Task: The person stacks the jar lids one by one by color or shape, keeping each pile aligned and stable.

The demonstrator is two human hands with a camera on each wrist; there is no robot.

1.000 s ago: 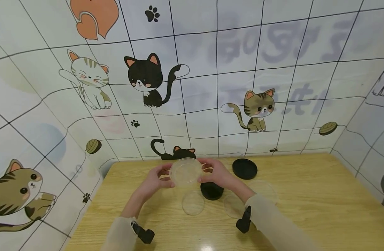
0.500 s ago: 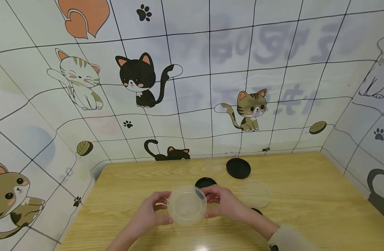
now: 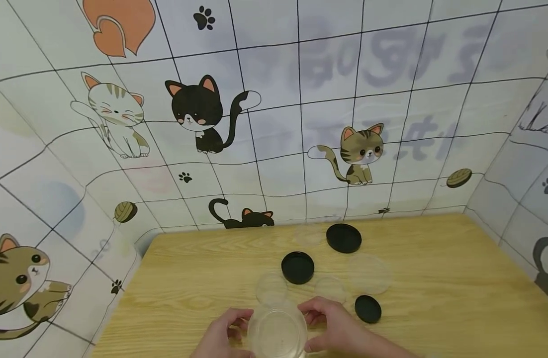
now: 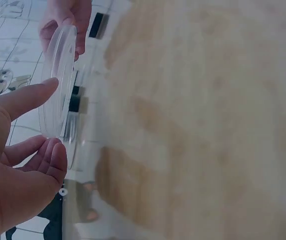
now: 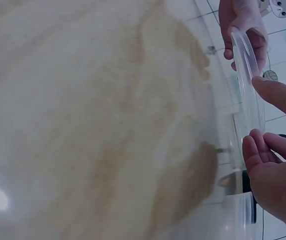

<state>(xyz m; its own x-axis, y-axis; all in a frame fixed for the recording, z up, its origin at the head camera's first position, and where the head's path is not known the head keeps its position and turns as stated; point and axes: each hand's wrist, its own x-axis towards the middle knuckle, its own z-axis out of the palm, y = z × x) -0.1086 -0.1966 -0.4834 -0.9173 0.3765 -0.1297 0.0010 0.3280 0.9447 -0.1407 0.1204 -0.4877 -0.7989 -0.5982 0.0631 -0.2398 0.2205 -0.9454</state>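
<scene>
A clear round plastic lid (image 3: 278, 332) with a raised rim is held between both hands near the front of the table. My left hand (image 3: 222, 333) grips its left edge and my right hand (image 3: 335, 329) grips the right edge. Seen nearly edge-on, the lid (image 4: 58, 95) has the left thumb on its face and the left fingertips at its lower edge in the left wrist view. In the right wrist view, the right thumb lies against the lid (image 5: 248, 82), fingers curled by its edge.
Round black pieces lie on the wooden table (image 3: 202, 278): one mid-table (image 3: 298, 267), another farther back (image 3: 343, 238), a smaller one (image 3: 368, 309) right of my right hand. Several clear discs, including a large one (image 3: 369, 274), lie among them. A cat-print wall covering (image 3: 283, 124) encloses the table.
Both hands have brought the clear lid from the far side of the table toward its front edge, keeping their hold. The pieces on the table stay where they were.
</scene>
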